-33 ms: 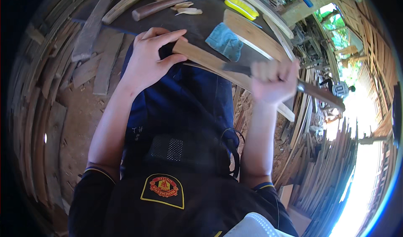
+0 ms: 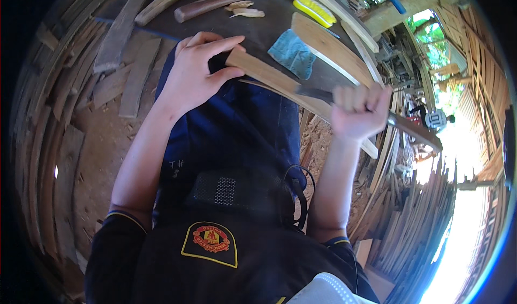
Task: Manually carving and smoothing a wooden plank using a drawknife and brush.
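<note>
My left hand (image 2: 196, 70) is closed around the left end of a narrow wooden strip (image 2: 261, 72), thumb on the near side and fingers on the far side. A dark patch shows between thumb and fingers; what it is I cannot make out. The strip slants away to the right above my lap. My right hand (image 2: 360, 110) makes a fist round a knife with a long wooden handle (image 2: 417, 130). Its grey blade (image 2: 314, 92) points left and lies against the strip or just over it. The grip hides the middle of the knife.
On the dark work surface (image 2: 253, 32) lie a blue cloth (image 2: 292, 54), a wide wooden board (image 2: 331, 48), a yellow brush (image 2: 314, 10), another wooden-handled tool (image 2: 207, 7) and wood offcuts (image 2: 246, 12). Planks (image 2: 139, 80) cover the ground at left. A person (image 2: 435, 120) is far right.
My right hand and the knife have moved slightly to the right along the strip. The left hand keeps its hold. The whole view has shifted a little.
</note>
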